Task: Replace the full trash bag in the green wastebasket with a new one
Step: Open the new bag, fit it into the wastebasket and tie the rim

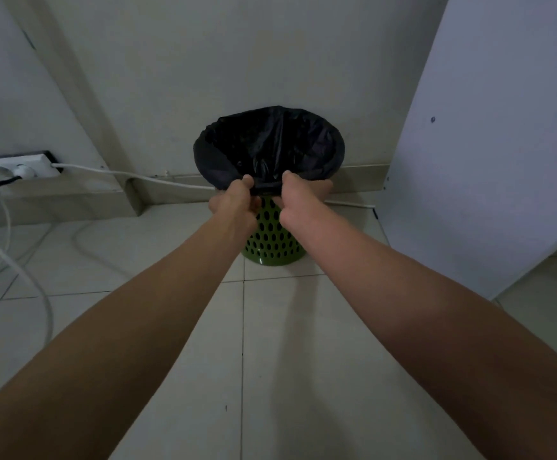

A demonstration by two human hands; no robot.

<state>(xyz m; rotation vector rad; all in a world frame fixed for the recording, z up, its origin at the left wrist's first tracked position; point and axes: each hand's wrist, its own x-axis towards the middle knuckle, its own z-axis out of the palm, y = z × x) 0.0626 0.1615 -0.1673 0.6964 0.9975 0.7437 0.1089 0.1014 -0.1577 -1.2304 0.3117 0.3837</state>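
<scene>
A green perforated wastebasket (pixel 272 242) stands on the tiled floor against the wall. A black trash bag (pixel 270 141) lines it, its edge folded over the rim and its inside open and crumpled. My left hand (pixel 234 202) and my right hand (pixel 298 197) are side by side at the near rim. Both pinch the black bag's folded edge, thumbs on top. The basket's upper wall is hidden behind my hands.
A white power strip (pixel 15 169) lies on a ledge at left, and its white cable (pixel 131 175) runs along the baseboard behind the basket. More white cables (pixel 43 293) loop on the floor at left. A white panel (pixel 489 144) stands at right.
</scene>
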